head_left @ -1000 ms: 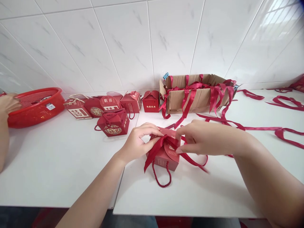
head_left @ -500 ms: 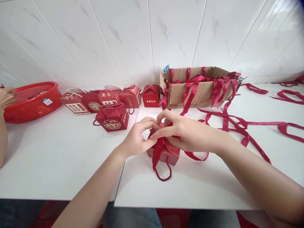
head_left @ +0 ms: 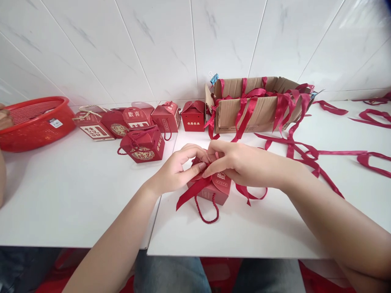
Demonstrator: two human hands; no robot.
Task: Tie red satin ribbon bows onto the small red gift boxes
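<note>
A small red gift box (head_left: 218, 191) with a twisted cord handle (head_left: 207, 219) sits on the white table before me. Red satin ribbon (head_left: 193, 191) lies across its top, one tail hanging toward the lower left. My left hand (head_left: 180, 169) pinches the ribbon at the top of the box, thumb and fingers closed. From the right, my right hand (head_left: 232, 162) also pinches ribbon there, its fingertips close to those of the left. The exact spot where the ribbon crosses is hidden behind the fingers.
Several red gift boxes (head_left: 143, 144) stand at the back left. A cardboard box (head_left: 259, 116) draped with ribbons is by the wall, and loose ribbons (head_left: 305, 152) lie to the right. At far left, another person's hand (head_left: 5, 118) reaches into a red basket (head_left: 36, 132).
My fingertips have come together over the top of the gift box. The ribbon tail has swung from hanging down the front to slanting left. The view has tilted slightly.
</note>
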